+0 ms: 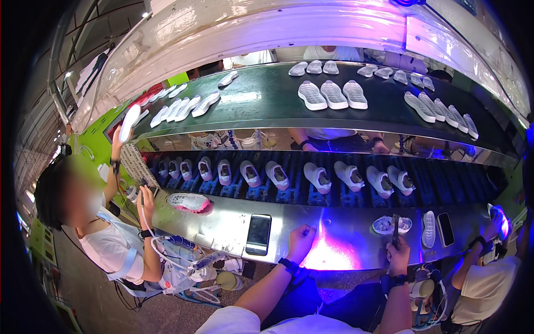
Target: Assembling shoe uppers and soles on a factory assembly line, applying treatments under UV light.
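My left hand [301, 239] rests as a loose fist on the metal workbench ledge [222, 225], with nothing visibly in it, just right of a black phone [258, 234]. My right hand [398, 253] grips a thin dark brush [395, 232] upright, its tip at a small round dish [391, 225]. A white shoe sole [429, 229] lies to the right of the dish. Beyond the ledge, a dark conveyor [289, 192] carries a row of white shoes [317, 177].
An upper belt [267, 103] holds several white soles. On my left a person holds up a sole [130, 122] and a tool; a pink-soled shoe [190, 202] lies near them. On my right another person holds an object [499, 220] under violet light. A second phone [445, 229] lies there.
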